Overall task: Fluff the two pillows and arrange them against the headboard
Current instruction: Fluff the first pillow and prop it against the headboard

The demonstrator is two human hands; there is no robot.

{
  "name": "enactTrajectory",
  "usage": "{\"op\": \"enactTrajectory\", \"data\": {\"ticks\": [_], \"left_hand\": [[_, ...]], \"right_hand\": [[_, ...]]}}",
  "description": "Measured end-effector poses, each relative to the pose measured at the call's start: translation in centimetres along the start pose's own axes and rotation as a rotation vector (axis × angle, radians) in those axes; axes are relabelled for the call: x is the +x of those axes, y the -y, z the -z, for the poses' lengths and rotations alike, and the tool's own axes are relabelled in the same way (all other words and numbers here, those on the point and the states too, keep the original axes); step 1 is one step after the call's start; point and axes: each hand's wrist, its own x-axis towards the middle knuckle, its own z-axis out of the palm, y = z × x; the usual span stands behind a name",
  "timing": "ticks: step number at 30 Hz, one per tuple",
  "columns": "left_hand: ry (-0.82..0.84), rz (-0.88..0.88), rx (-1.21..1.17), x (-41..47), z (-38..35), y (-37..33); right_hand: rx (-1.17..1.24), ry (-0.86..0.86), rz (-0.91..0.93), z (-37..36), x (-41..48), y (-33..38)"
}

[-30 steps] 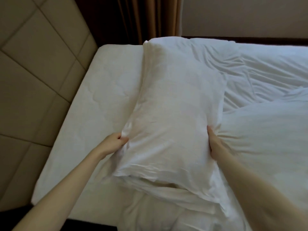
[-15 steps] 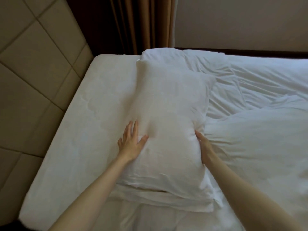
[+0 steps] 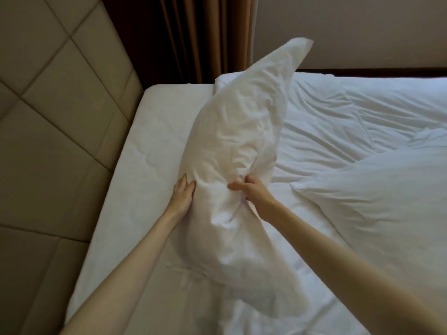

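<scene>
A: Where is the pillow [image 3: 232, 146] relative to the headboard [image 3: 60, 122]?

B: Well to the right of it, standing on end over the bed [image 3: 150, 146], its top corner flopping up toward the curtain [image 3: 205, 37]. It isn't against the headboard yet — a strip of bare mattress lies between them.

A: And the hands?

B: The left hand [image 3: 182, 195] lies flat against the side of the pillow nearest the headboard, fingers [image 3: 180, 183] together and pressing in. The right hand [image 3: 251, 191] is on the far side, its fingers [image 3: 235, 184] curled, pinching a bunch of the case and filling at the waist.

A: How does it look to handle?

B: Light and very soft, I'd judge — it caves in wherever it's squeezed and the free corner droops. The case looks smooth and loose, so a pinch of cloth alone may slide off the filling.

A: So where to hold?

B: On both long sides, palms sunk into the filling, not just the case. Farther from the headboard, at the right, is a white mound [image 3: 377, 201] — the second pillow or the duvet, I cannot tell.
</scene>
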Motion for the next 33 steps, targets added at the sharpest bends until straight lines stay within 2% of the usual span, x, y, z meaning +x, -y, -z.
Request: {"op": "enactTrajectory", "data": {"ticks": [3,8,10,13,15,18,21,25,30,33], "left_hand": [[0.016,0.007,-0.171,0.9,3.7,0.7],[-0.018,0.103,-0.299,3.6,10.0,2.6],[-0.044,0.153,-0.325,5.0,12.4,3.1],[-0.032,0.187,-0.387,6.8,15.5,3.3],[-0.077,0.151,-0.261,7.9,17.4,3.0],[-0.268,0.070,0.066,9.3,19.8,2.9],[-0.377,0.012,0.172,9.5,20.5,3.8],[-0.362,0.081,0.341,9.7,20.2,6.0],[-0.322,0.205,0.497,10.8,22.0,10.2],[-0.319,0.254,0.493,11.8,23.4,12.5]], "right_hand": [[-0.166,-0.010,0.084,-4.6,0.2,1.0],[-0.175,0.158,0.148,-10.0,1.4,1.8],[-0.118,0.127,0.155,-11.6,2.1,1.7],[-0.073,-0.008,0.172,-13.0,3.3,1.4],[-0.055,-0.083,0.169,-13.3,4.3,1.1],[-0.069,-0.150,0.113,-13.7,6.3,0.4],[-0.064,-0.148,-0.015,-13.8,8.4,-0.5],[-0.076,-0.078,-0.171,-13.7,10.7,-1.2],[-0.099,0.037,-0.278,-15.1,13.2,-1.0],[-0.095,0.115,-0.336,-17.0,14.0,-1.0]]}}
